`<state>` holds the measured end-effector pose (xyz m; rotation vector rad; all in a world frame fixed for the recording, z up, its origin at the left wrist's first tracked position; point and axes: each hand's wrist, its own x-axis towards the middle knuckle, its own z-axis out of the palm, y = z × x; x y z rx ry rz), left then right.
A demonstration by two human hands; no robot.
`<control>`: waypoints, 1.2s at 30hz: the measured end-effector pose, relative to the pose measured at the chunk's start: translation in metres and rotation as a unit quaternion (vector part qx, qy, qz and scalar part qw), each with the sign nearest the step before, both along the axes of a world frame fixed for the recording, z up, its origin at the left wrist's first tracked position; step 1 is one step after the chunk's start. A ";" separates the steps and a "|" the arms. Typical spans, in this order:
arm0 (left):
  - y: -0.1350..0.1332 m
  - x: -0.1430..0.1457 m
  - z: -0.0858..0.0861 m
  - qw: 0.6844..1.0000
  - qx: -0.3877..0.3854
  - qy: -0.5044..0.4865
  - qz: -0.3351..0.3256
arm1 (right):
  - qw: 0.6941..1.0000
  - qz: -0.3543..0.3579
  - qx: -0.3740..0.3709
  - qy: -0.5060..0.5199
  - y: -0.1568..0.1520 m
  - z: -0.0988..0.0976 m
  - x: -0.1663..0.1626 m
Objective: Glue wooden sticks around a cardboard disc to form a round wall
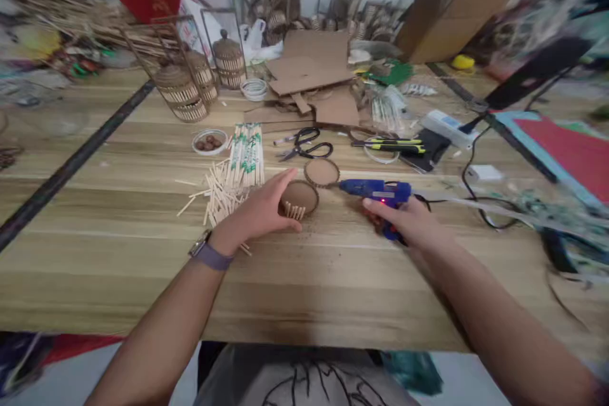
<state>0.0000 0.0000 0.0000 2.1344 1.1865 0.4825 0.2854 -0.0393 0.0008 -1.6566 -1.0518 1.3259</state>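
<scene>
My left hand (pixel 259 210) rests on the wooden table (pixel 304 292), its fingers curled round the near edge of a round cardboard disc (pixel 301 193) that carries a few short upright sticks. A second round disc (pixel 322 172) lies just behind it. My right hand (pixel 404 219) is wrapped round the handle of a blue glue gun (pixel 375 189), whose nozzle points left towards the discs; a small red light glows on it. A pile of short cut sticks (pixel 221 193) lies left of my left hand, with a bundle of wrapped chopsticks (pixel 246 155) behind it.
Black scissors (pixel 307 144), a yellow-black knife (pixel 394 145), a small bowl of brown bits (pixel 210 141), cardboard sheets (pixel 314 66) and woven stick baskets (pixel 190 85) fill the back. A power strip (pixel 450 129) and a black cable (pixel 480 196) lie at the right.
</scene>
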 end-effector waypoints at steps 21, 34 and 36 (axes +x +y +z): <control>-0.020 -0.012 0.039 0.927 0.026 0.371 0.055 | 0.983 0.095 0.059 -0.145 0.017 -0.001 0.031; -0.015 -0.013 0.046 0.986 0.036 0.121 0.109 | 0.902 0.015 0.234 -0.362 0.012 0.006 0.020; -0.017 -0.012 0.047 0.994 0.005 -0.019 0.106 | 0.889 0.052 0.283 -0.356 0.007 0.009 0.008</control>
